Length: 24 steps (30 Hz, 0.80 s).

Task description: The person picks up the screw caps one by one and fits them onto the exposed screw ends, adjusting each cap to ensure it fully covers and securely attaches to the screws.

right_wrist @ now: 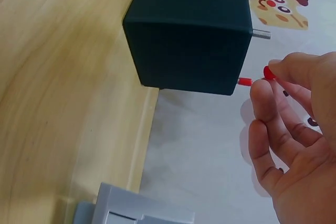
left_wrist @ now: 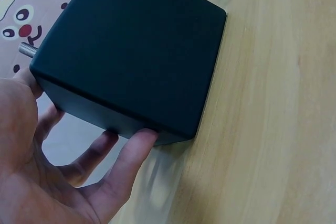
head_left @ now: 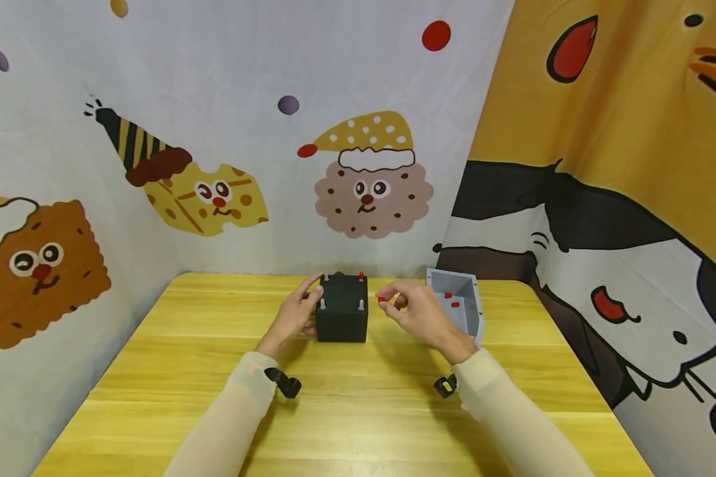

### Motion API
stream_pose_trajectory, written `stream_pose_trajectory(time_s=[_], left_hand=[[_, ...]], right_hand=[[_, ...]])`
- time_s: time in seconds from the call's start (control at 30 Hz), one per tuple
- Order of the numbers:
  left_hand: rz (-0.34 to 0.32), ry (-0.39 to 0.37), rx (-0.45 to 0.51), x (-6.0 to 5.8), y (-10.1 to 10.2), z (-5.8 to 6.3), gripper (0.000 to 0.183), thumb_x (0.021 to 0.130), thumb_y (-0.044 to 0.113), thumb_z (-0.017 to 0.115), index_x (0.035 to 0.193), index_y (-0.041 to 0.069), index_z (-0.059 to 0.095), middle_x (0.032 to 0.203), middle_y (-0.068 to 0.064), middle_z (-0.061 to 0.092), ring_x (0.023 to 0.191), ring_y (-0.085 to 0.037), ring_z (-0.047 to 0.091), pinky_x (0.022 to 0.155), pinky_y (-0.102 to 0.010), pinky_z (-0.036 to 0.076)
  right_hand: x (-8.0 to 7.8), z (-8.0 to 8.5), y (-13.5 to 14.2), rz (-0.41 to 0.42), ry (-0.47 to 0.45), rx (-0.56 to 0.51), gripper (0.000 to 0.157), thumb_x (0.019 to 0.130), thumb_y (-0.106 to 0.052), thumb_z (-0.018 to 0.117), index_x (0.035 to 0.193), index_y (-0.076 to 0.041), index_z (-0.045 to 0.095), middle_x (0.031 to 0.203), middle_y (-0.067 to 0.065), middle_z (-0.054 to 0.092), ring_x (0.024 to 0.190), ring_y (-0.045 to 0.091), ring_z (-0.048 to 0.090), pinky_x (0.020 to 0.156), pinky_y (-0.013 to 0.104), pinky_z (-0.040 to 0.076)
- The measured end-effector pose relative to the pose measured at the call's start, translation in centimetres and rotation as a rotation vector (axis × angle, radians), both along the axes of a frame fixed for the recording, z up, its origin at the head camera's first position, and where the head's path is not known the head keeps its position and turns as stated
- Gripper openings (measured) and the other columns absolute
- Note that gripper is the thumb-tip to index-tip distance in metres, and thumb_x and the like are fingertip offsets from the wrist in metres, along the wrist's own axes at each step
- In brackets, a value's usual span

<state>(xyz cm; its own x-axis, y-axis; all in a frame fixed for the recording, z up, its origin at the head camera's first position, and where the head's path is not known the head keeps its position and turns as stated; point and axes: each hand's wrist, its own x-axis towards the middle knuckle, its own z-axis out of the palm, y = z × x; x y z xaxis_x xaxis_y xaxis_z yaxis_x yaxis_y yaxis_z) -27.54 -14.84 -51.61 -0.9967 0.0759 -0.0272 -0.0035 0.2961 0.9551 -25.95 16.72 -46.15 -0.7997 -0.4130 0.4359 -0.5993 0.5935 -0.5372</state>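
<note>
one black box [head_left: 341,326] stands on the far part of the table [head_left: 358,417], between two hands. its top carries four corner posts: three bare metal posts [head_left: 361,305], and one at far right bearing a fitted red cap [head_left: 361,275]. the left hand [head_left: 292,316] is spread, fingertips touching the box's left side. the right hand [head_left: 420,314], right of the box, pinches one held red cap [head_left: 380,300] between thumb and finger. one grey tray [head_left: 480,319], farther right, contains two loose red caps [head_left: 455,305].
</note>
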Motion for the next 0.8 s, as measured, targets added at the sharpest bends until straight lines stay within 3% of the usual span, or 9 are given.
stream_pose_trajectory(time_s=[0.4,0.63,0.8], left_hand=[[-0.024,0.031,0.012,0.0,-0.3,0.0,0.058,0.12,0.063,0.056,0.176,0.048,0.049,0.162,-0.026,0.06,0.108,-0.033,0.075,0.07,-0.05,0.073],[-0.011,0.007,0.009,0.3,0.0,0.4,0.059,0.122,0.059,0.056,0.178,0.044,0.048,0.161,-0.024,0.059,0.108,-0.032,0.068,0.076,-0.054,0.074],[0.0,-0.005,0.006,0.3,0.0,0.3,0.057,0.123,0.056,0.055,0.178,0.045,0.048,0.16,-0.023,0.061,0.105,-0.028,0.066,0.076,-0.054,0.074]], right_hand=[[0.0,0.5,-1.2,0.016,0.038,-0.007,0.012,0.104,-0.013,0.091,0.115,-0.013,0.089,0.113,0.0,0.088,0.078,0.008,0.073,0.071,0.024,0.061],[0.1,0.6,-1.6,0.048,0.026,-0.031,0.015,0.102,-0.007,0.091,0.117,-0.008,0.088,0.112,0.005,0.087,0.079,0.017,0.076,0.072,0.023,0.061],[0.2,0.7,-1.9,0.043,0.022,-0.034,0.015,0.102,-0.009,0.092,0.117,-0.011,0.088,0.111,0.003,0.086,0.079,0.018,0.076,0.071,0.023,0.06]])
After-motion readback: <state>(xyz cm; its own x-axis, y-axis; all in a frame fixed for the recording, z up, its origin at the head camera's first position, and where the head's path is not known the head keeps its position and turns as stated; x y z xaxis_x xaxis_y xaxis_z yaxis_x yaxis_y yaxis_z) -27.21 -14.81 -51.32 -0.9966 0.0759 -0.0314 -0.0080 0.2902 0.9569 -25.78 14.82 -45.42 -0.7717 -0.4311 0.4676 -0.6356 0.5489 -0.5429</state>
